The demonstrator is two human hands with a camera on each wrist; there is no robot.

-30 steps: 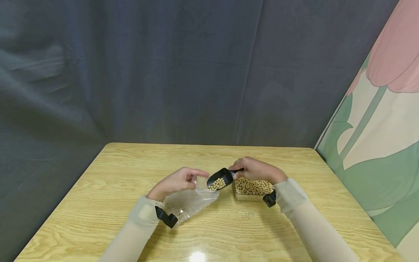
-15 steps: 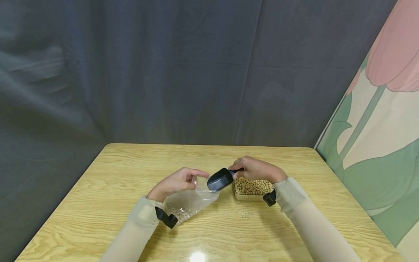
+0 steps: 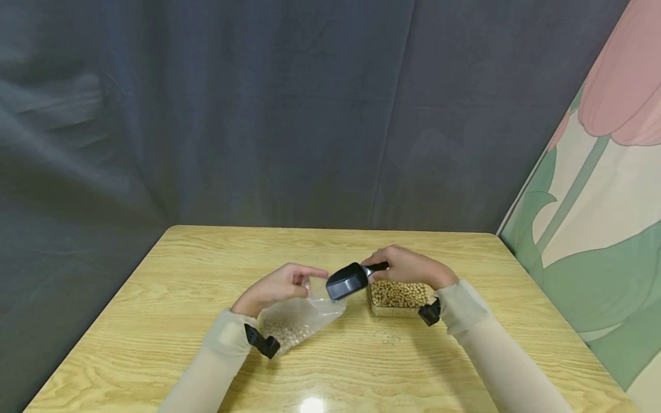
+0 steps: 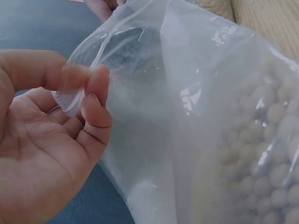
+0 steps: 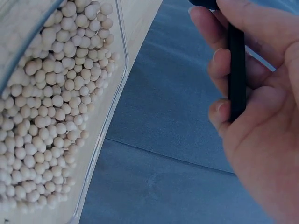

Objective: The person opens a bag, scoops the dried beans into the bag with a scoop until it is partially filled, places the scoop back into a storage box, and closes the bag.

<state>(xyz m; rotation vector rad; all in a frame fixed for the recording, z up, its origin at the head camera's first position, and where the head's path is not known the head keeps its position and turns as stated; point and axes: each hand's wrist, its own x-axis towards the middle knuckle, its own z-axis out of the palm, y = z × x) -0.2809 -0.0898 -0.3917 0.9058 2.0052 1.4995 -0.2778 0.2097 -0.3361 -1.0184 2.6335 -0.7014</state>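
My left hand (image 3: 279, 288) pinches the rim of a clear zip bag (image 4: 140, 177) between thumb and fingers, its index finger stretched toward the scoop in the head view. Pale round soybeans (image 4: 261, 172) show through the bag's lower part. In my right hand (image 3: 405, 267) is a black scoop (image 3: 347, 281), its handle (image 5: 237, 70) gripped by curled fingers. The scoop's bowl is tipped down at the bag's mouth, and no beans show on it. Below the right hand stands a clear rectangular container (image 3: 395, 312) of soybeans (image 5: 51, 107).
A small clear scrap (image 3: 391, 338) lies on the wooden table (image 3: 217, 252) in front of the container. Behind the table hangs a dark curtain (image 3: 279, 115). A tulip-patterned panel (image 3: 609, 241) stands along the right side.
The soybeans in the scoop have gone out of it as it tipped over the bag's mouth. More beans show low in the bag. The right hand has shifted slightly; the left stays.
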